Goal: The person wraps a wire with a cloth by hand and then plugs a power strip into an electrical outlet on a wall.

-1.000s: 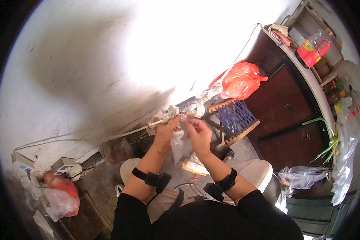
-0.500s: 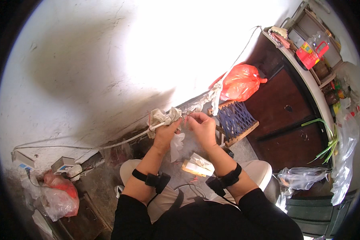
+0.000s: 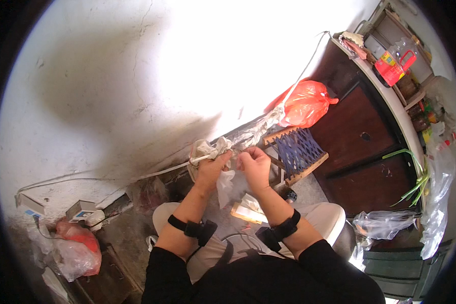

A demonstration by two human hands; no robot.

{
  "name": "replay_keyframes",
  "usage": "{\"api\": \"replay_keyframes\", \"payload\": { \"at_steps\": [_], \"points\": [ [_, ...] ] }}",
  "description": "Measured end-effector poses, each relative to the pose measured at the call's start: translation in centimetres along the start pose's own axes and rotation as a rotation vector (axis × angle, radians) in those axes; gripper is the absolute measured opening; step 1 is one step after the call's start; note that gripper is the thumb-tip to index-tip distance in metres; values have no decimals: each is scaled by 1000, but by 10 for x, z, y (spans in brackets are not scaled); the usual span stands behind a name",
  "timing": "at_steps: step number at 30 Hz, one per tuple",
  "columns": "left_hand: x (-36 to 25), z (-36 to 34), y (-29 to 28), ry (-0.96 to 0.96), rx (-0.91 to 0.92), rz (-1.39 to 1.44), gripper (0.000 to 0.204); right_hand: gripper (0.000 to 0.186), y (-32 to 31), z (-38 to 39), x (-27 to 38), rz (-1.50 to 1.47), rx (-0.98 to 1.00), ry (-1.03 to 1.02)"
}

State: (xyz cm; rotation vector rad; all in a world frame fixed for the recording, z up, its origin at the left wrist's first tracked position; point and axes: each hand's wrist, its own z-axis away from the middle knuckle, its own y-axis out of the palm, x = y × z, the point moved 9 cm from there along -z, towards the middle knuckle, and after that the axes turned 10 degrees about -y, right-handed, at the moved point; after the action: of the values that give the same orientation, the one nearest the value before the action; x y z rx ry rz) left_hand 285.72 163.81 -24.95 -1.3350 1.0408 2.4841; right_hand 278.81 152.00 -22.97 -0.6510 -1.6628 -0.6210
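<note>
My left hand (image 3: 210, 172) is closed round a crumpled whitish bundle (image 3: 203, 151) on a white cable (image 3: 180, 166), which runs along the wall. My right hand (image 3: 256, 169), just to its right, has its fingers pinched at the wrapped part of the line; what is between the fingertips is hidden. Thin whitish plastic (image 3: 225, 187) hangs below the bundle between my hands. The wrapping (image 3: 261, 126) continues up the line to the right. Black bands with small devices are strapped on both forearms. A cream and yellow papery object (image 3: 249, 209) lies below, between my knees.
A folding stool (image 3: 301, 154) with blue webbing stands right, beside a red bag (image 3: 306, 104) and dark cabinet (image 3: 365, 131). Its top holds a red-labelled jug (image 3: 392, 66), spring onions (image 3: 413, 187) and clear bags. Two boxes (image 3: 78, 210) and more bags (image 3: 73, 251) are left, by the wall.
My right fingertips moved up along the line, then slightly down again. The loose strip on the wrapping at right now lies closer along the line. My left hand stays on the bundle.
</note>
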Motion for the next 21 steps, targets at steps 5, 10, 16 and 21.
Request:
{"api": "replay_keyframes", "payload": {
  "at_steps": [5,10,16,21],
  "points": [
    [-1,4,14,-61,35,116,23,7,21,25,-58,-838,-116,648],
    [5,-9,-2,-11,48,185,20,8,46,64,-76,-900,-17,904],
    [5,-3,-20,-74,-116,107,9,7,-26,39,-88,250,252,375],
    [18,-8,-5,-143,18,86,10,9,-41,29,-47,632,386,-294]
  ]
}}
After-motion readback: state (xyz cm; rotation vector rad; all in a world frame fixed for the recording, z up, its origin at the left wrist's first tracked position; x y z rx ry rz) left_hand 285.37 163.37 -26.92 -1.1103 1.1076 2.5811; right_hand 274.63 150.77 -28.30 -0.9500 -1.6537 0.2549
